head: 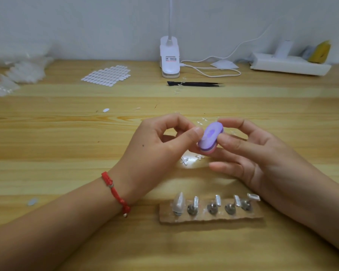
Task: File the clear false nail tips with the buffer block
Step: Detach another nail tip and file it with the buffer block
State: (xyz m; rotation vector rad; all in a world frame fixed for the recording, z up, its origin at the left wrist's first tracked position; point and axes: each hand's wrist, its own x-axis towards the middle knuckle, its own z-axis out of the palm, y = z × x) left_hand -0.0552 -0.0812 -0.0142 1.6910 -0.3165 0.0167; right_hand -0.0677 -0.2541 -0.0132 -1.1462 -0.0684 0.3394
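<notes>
One oval purple buffer block (210,138), perhaps foam, between hands (157,142) (250,151)

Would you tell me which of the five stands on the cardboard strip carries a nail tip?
The leftmost stand: a pointed clear tip sits on it; the other four show only bare tabs.

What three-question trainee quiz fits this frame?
1. True or false: the buffer block lies on the table.
2. Which wrist bears the red bracelet? A left, B right, C neither.
3. How many stands are on the holder strip?
Key: 1 false, the right hand holds it; 2 A; 3 five.
</notes>
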